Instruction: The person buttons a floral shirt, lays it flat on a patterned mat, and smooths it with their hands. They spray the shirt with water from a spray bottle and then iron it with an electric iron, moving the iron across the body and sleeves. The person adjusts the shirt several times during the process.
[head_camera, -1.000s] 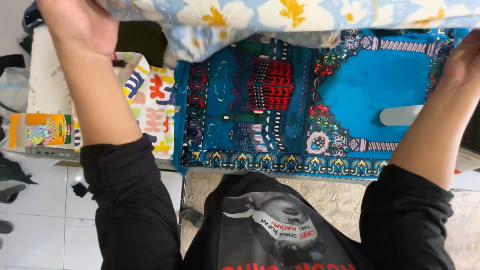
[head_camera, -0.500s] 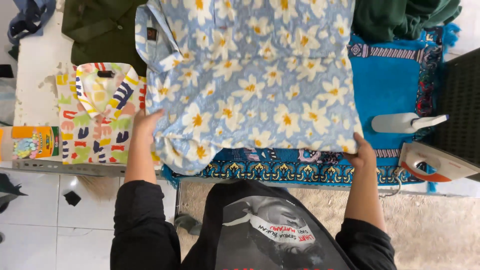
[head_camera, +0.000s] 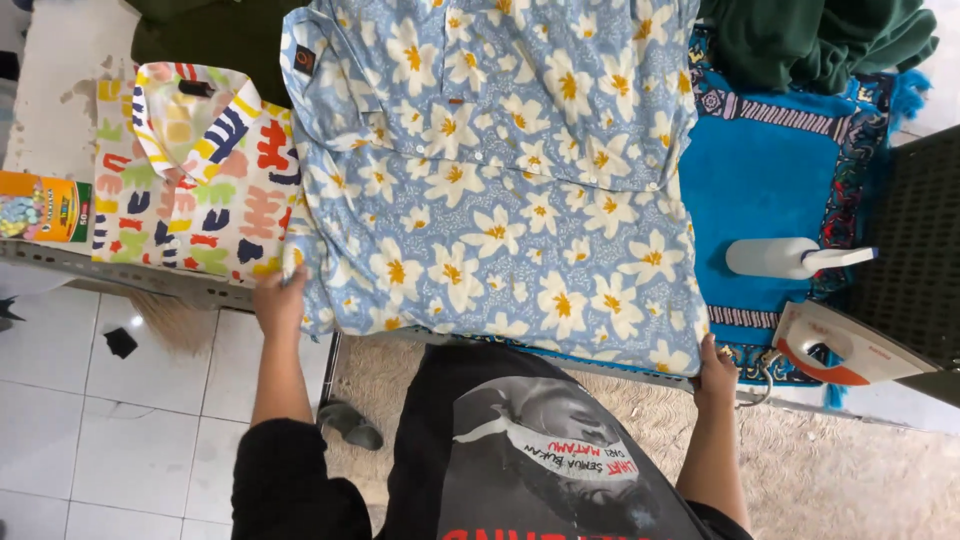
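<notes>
The left hand (head_camera: 280, 297) and right hand (head_camera: 714, 368) each grip a near corner of the blue flowered shirt (head_camera: 500, 180), spread flat on the blue mat (head_camera: 775, 180).

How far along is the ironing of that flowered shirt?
One colourful patterned shirt already lies folded at the side. The blue flowered shirt is spread flat on the blue mat, the left hand and right hand gripping its bottom corners. The iron and spray bottle sit untouched, so pressing and folding look left.
</notes>
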